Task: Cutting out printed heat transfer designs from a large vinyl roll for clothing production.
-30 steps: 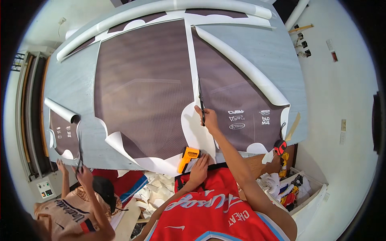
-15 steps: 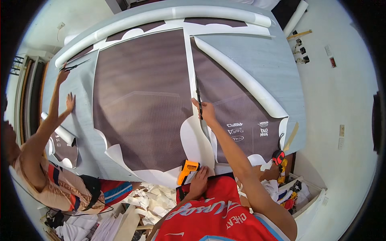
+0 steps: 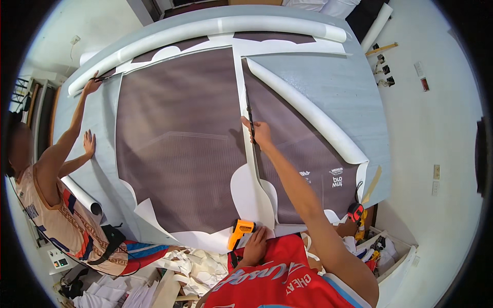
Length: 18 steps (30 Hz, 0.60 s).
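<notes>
**Blade on the seam, R hand far up the sheet**

R hand [image 3: 261, 132] reaches out over the big table [image 3: 328, 87], fist closed on a slim dark cutting tool [image 3: 249, 114]. Tool's long axis runs away from the person, in line with the white seam strip [image 3: 252, 174] between the two brown vinyl panels. The strip lies lengthwise from the near table edge out to the far roll; the tool tip sits just beyond the knuckles, on the far side of the grip. R hand is the one on it; L hand is well back.

L hand [image 3: 255, 245] rests at the near table edge, fingers curled beside the orange heat gun [image 3: 240, 230]; touching or only just beside it, can't tell. No firm hold seen.

Left brown panel [image 3: 179, 143] lies flat. Right brown panel [image 3: 303, 154] has small white printed marks near its near right corner, text upside down from here. White backing roll [image 3: 308, 110] lies diagonal across the right panel; long white roll [image 3: 215, 28] curves along the far edge.

Co-worker at left: one hand [image 3: 92, 84] up at the far-left corner, other hand [image 3: 89, 143] flat on the grey table. Red-black tape measure [image 3: 355, 211] hangs at the near right edge. White paper offcuts [image 3: 200, 267] on the floor below.
</notes>
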Available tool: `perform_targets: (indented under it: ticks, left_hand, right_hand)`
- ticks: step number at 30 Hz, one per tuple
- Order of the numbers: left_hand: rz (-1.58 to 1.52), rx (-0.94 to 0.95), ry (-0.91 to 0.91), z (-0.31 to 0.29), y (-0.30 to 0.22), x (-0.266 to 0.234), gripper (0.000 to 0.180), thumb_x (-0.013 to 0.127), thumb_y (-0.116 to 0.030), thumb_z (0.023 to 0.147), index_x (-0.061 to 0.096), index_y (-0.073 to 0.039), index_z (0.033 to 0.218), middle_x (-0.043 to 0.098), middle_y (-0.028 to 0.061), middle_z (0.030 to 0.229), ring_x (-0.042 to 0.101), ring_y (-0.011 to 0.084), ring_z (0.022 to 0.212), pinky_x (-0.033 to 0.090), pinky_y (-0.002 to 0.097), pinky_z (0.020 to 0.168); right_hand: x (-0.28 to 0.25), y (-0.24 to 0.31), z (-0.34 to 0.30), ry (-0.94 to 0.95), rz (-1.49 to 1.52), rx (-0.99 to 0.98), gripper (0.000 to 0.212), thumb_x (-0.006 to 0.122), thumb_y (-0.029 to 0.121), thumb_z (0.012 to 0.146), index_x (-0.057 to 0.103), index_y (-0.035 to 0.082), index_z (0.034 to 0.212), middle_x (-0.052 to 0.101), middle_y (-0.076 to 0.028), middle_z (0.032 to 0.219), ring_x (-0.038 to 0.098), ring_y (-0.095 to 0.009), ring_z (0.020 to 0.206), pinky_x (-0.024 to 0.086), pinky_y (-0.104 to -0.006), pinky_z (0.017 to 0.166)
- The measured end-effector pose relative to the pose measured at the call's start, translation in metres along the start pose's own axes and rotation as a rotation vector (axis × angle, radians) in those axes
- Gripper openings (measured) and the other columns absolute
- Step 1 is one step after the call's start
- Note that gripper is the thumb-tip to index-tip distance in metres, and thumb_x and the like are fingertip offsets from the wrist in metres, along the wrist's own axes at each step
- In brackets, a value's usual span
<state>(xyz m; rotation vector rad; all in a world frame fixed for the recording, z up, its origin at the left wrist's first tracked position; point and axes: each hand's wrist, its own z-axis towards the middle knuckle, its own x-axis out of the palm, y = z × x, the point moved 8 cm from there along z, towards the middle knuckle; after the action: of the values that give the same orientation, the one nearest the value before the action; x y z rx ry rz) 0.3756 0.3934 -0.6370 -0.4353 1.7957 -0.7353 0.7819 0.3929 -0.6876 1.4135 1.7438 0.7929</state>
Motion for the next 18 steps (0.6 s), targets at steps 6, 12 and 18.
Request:
perform_targets:
  ticks: [6,12,18]
  left_hand:
    - [0.044,0.011,0.056,0.002,-0.004,0.0,0.055,0.061,-0.015,0.077,0.049,0.002,0.128,0.043,0.0142,0.136,0.04,0.0295,0.127,0.035,0.0359,0.106]
    - [0.002,-0.02,0.046,0.004,-0.003,-0.001,0.056,0.062,-0.014,0.076,0.048,0.001,0.129,0.043,0.0141,0.136,0.04,0.0296,0.127,0.036,0.0363,0.106]
    - [-0.031,-0.043,0.037,0.003,-0.002,0.001,0.053,0.06,-0.013,0.078,0.049,0.0,0.128,0.045,0.0131,0.135,0.042,0.0286,0.126,0.037,0.036,0.104]
  right_hand:
    - [0.006,0.022,0.035,-0.016,0.048,-0.014,0.057,0.075,0.058,0.069,0.044,0.012,0.054,0.045,0.002,0.05,0.047,-0.01,0.04,0.042,-0.0255,0.04]
    - [0.012,0.043,0.07,-0.014,0.029,-0.036,0.054,0.078,0.054,0.069,0.044,0.014,0.055,0.043,0.004,0.05,0.046,-0.008,0.04,0.041,-0.0242,0.04]
    - [0.016,0.057,0.091,-0.017,0.047,-0.057,0.054,0.078,0.054,0.069,0.045,0.013,0.055,0.044,0.003,0.05,0.046,-0.009,0.039,0.04,-0.0246,0.039]
